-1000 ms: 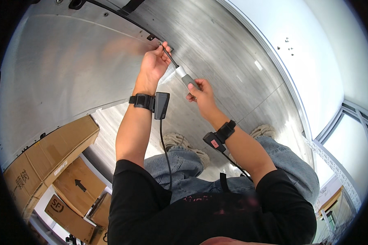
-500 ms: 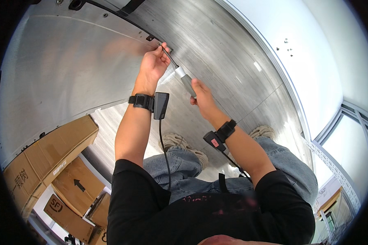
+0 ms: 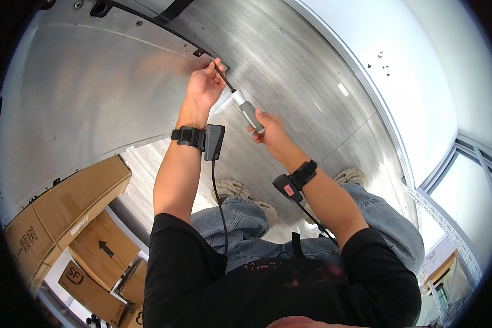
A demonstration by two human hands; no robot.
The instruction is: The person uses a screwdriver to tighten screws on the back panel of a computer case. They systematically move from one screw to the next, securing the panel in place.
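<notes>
Right fingers (image 3: 257,138) clamp the screwdriver's handle (image 3: 249,113); upturned left fingers (image 3: 209,68) pinch its tip.

Hands (image 3: 204,86) (image 3: 271,132): two. Screwdriver (image 3: 247,111): one. Wrist straps (image 3: 187,136) (image 3: 304,174): two. Shoes (image 3: 232,188) (image 3: 351,176): two. Cardboard boxes (image 3: 106,235): at least four. Small dark bits (image 3: 387,74): about five, too tiny for certainty.

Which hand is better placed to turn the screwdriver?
Probably the right hand: it grips the screwdriver handle, while the left hand is at the far end of the shaft, by the metal panel.
</notes>
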